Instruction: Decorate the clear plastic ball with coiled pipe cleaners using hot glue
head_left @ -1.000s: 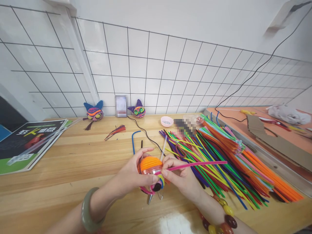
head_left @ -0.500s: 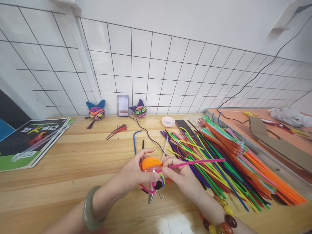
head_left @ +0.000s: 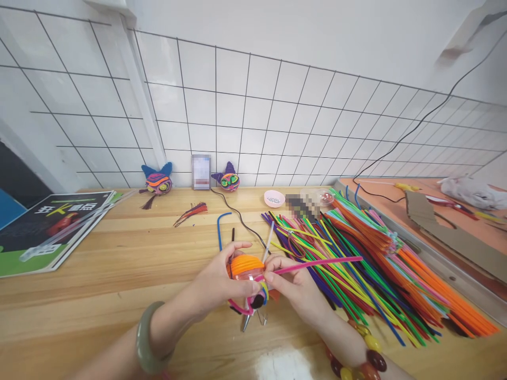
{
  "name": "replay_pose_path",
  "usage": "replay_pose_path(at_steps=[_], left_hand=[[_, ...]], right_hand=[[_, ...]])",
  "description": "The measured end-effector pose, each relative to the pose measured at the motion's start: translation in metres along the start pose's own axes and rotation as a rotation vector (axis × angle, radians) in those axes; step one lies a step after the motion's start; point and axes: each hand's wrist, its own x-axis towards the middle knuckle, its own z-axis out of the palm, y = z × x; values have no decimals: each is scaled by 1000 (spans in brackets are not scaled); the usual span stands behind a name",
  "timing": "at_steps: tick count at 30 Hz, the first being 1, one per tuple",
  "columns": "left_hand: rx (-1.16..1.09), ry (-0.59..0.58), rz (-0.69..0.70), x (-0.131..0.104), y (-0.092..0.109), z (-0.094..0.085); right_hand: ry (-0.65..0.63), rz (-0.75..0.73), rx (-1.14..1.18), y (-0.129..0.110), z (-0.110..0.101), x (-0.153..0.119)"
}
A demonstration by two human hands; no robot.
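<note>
Close in front of the person, the left hand [head_left: 224, 279] clasps an orange-topped ball [head_left: 246, 264], thumb lying across its front. The ball sits just left of the right hand [head_left: 293, 285], whose grip pinches a pink pipe cleaner [head_left: 325, 263] right beside it. From there the stem's long axis points rightward and slightly away, above the heap of pipe cleaners [head_left: 368, 285] on the tabletop [head_left: 158, 253]. Farther back stand a blue-eared ball [head_left: 158, 181] and a purple-eared ball [head_left: 229, 180].

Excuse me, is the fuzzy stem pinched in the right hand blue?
No, the fuzzy stem that the right hand pinches is bright pink.
</note>
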Motion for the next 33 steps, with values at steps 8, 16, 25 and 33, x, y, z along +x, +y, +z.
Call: replay_pose_path(at_steps=[8,16,25,33], left_hand=[[30,-20,37,0,-1,-1],[27,-25,28,0,-2,-1],[30,-27,32,-2,0,0],[17,-57,39,-1,0,-1]], right_hand=[[-11,3,-9,-1,0,-1],[-18,-15,-38,-2,-1,-1],[-6,-10,-51,-3,0,-1],[-14,5,-21,-4,1,-1]])
